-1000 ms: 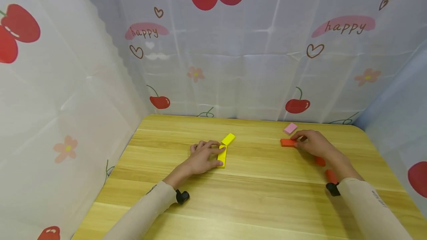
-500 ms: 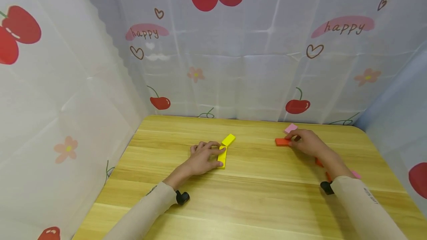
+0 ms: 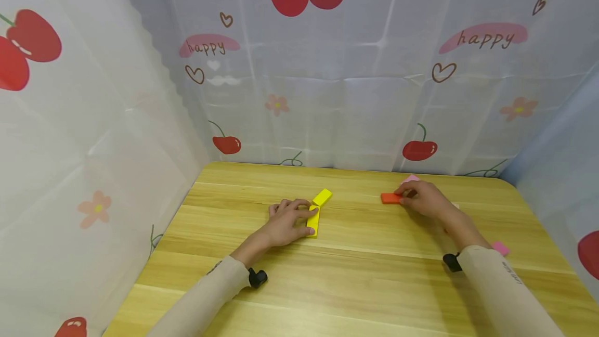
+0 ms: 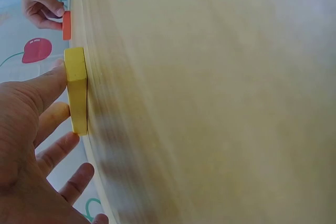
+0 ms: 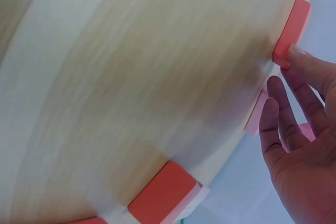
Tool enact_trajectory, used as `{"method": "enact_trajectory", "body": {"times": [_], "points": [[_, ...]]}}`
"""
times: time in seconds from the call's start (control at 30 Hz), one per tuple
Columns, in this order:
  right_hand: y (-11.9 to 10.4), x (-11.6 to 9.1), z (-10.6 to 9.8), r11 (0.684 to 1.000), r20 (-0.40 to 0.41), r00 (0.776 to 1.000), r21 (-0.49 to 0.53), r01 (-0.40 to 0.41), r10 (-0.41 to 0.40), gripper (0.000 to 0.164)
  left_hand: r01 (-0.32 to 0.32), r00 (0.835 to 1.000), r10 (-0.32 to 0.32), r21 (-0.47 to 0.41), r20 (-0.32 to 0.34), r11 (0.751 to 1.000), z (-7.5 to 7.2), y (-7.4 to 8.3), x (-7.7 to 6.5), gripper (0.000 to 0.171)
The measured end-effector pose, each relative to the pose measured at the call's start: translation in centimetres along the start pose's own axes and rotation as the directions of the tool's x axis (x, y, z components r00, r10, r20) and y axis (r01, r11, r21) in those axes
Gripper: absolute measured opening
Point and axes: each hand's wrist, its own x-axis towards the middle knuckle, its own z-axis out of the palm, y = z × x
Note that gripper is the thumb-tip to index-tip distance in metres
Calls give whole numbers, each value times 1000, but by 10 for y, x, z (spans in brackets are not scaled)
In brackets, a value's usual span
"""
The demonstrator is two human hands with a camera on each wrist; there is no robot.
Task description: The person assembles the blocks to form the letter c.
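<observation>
My left hand [image 3: 284,225] rests its thumb and fingertips on a long yellow block [image 3: 313,221] lying flat on the table. A second yellow block [image 3: 323,197] lies at an angle against its far end. In the left wrist view, the fingers [image 4: 58,153] spread loosely along the yellow block [image 4: 77,90]. On the right, my right hand [image 3: 423,200] pinches one end of a red block [image 3: 390,198] between thumb and index finger; its other fingers [image 5: 278,114] hang beside it. A pink block [image 3: 412,178] lies just behind that hand, partly covered.
Another pink block [image 3: 500,248] lies beside the right sleeve. The right wrist view shows a second red block [image 5: 164,193] with a white block [image 5: 195,203] behind it, and a further red piece [image 5: 89,221] at the bottom edge. A cherry-print curtain [image 3: 337,108] hangs behind the table.
My right hand has slid the red block leftward across the table, away from the right side. The left hand stays in place on the yellow block.
</observation>
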Motion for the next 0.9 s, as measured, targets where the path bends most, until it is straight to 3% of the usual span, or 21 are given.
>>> {"method": "enact_trajectory", "body": {"times": [0.9], "points": [[-18, 19, 18, 994, -30, 995, 35, 100, -99, 21, -12, 1000, 12, -2, -2, 1000, 3, -6, 2, 60]]}}
